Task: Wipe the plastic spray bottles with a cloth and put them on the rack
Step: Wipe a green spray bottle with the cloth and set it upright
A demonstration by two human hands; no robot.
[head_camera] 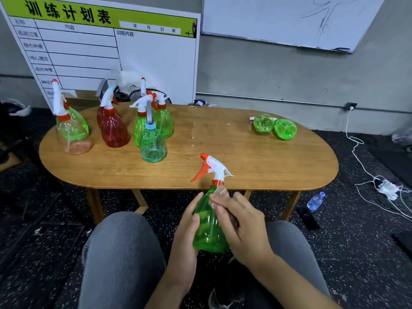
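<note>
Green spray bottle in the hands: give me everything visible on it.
The green spray bottle has a translucent green plastic body, an orange collar, a white spray head and an orange trigger and nozzle tip. It looks empty. It is held roughly upright, tilted slightly, above the person's lap, just in front of the near edge of the table. The left hand cups its left side. The right hand presses something small and pale, hard to make out, against its upper right shoulder.

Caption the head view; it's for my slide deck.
Both hands hold a green spray bottle before a bottle-strewn wooden table.
</note>
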